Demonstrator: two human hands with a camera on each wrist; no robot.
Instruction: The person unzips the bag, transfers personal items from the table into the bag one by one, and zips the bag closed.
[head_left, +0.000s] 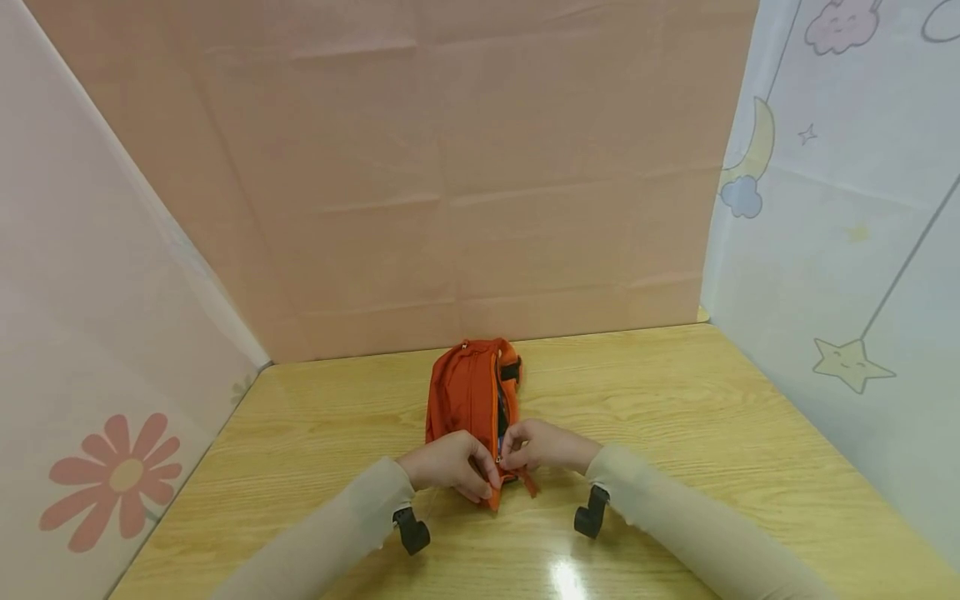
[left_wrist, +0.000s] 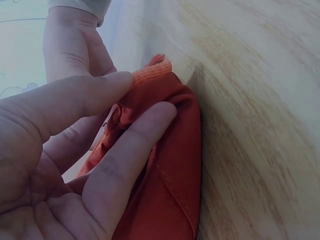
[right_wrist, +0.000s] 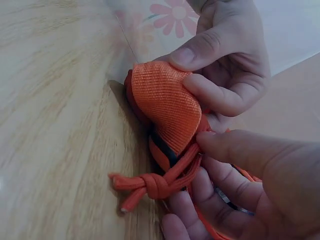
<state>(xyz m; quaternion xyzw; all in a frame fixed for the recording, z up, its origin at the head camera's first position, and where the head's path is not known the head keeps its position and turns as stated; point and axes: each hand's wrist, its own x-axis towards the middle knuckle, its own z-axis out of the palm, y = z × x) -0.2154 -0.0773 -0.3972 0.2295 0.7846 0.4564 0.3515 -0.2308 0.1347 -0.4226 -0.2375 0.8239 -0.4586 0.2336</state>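
Observation:
A red-orange waist bag [head_left: 456,387] stands on the table, its orange-edged zipper side turned to the right. Along that side a gap shows a dark inside. My left hand [head_left: 453,468] pinches the near end of the bag between thumb and fingers, at the orange webbing [right_wrist: 167,102]. Close beside it, my right hand [head_left: 551,446] pinches the red zipper cord [right_wrist: 157,184], whose knotted end hangs out past the fingers. In the left wrist view the red fabric [left_wrist: 172,150] folds under the left fingers, close to the table.
The wooden table [head_left: 337,417] runs back to a pinkish-brown cloth [head_left: 450,183]. Pale printed sheets stand at the left [head_left: 120,333] and right [head_left: 840,275]. A black buckle [head_left: 512,370] sits on the bag's far right side. Both wrists carry small black cameras.

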